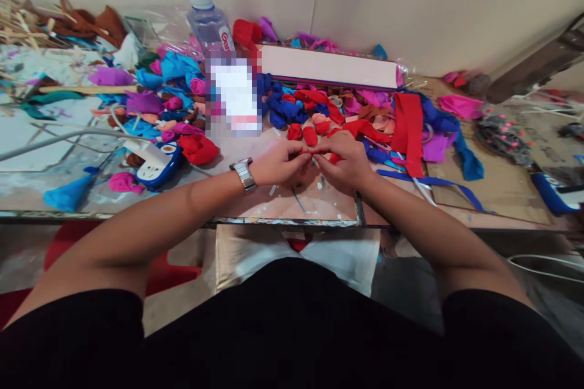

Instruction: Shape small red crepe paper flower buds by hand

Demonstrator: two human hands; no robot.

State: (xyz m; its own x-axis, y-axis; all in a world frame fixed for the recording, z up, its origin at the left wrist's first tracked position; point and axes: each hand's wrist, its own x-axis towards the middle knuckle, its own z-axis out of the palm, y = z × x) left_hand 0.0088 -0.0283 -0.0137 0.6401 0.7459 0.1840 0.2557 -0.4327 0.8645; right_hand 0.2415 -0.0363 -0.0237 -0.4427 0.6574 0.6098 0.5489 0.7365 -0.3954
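Observation:
Both hands meet over the front of the worktable (255, 209), fingertips pinched close together. My left hand (280, 163), with a metal-band watch (245, 175) at its wrist, is closed on a small piece of red fabric (306, 152). My right hand (344, 161) pinches the same red piece from the other side; its exact shape is mostly hidden by the fingers. Just beyond the fingertips lie small red fabric pieces (295, 132) and a peach one (321, 123). A long red fabric strip (408, 134) lies to the right of my right hand.
Blue, purple and pink scraps crowd the table's back. A clear bottle (207, 24) stands behind a blurred phone-like rectangle (235, 94). A long pale box (326, 65) lies by the wall. A blue-and-white power socket (159, 164) sits left; a blue ribbon (438, 182) trails right.

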